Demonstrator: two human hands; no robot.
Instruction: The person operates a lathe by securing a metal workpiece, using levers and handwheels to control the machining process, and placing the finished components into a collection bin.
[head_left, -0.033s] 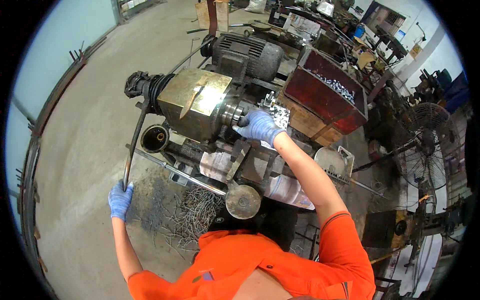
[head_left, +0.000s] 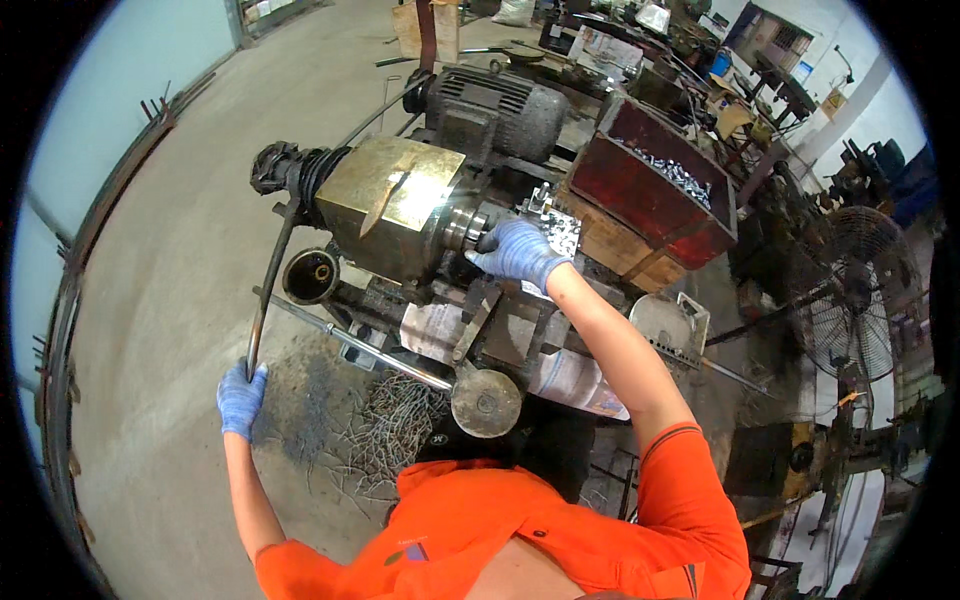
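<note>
My left hand [head_left: 241, 398], in a blue knitted glove, is wrapped round the lower end of a long dark metal lever [head_left: 268, 290]. The lever rises to the pulley end [head_left: 290, 175] of a small lathe's headstock. My right hand [head_left: 517, 250], gloved alike, is at the front of the steel chuck [head_left: 463, 228], its thumb and fingers curled together. Whatever lies between those fingers is hidden by the glove. The headstock [head_left: 385, 195] is box-shaped with a shiny brass-coloured top, and a flat wooden sliver [head_left: 384, 200] rests on it.
Behind the headstock sits an electric motor [head_left: 500, 110]. A dark red bin [head_left: 640, 190] of small metal parts stands to its right. Nearer me are a round metal disc [head_left: 486, 404], a slanting steel rod [head_left: 370, 350] and tangled swarf [head_left: 390, 430]. A fan [head_left: 850, 290] stands far right.
</note>
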